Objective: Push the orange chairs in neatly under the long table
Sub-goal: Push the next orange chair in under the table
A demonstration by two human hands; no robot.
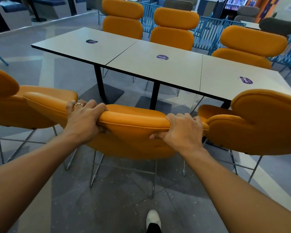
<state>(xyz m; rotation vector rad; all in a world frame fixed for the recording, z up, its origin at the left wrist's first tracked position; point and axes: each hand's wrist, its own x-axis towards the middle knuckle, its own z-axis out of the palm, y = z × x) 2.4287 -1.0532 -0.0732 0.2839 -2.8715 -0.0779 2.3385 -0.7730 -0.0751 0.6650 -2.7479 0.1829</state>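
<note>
A long pale table point(141, 64) made of three tops stands ahead on black pedestal legs. Directly before me is the middle orange chair point(133, 132), its padded backrest top gripped by both hands. My left hand point(84, 118) curls over the left end of the backrest, a ring on one finger. My right hand point(181, 130) curls over the right end. The chair stands back from the table edge. A second orange chair point(15, 106) is at my left, a third orange chair point(259, 125) at my right, close to the table.
Three orange chairs point(173, 29) line the table's far side. Blue slatted railings point(208, 32) and grey chairs point(279, 26) stand behind them. The floor is grey tile; my white shoe point(152, 217) shows at the bottom. Metal wire chair legs point(94, 170) spread beneath the seats.
</note>
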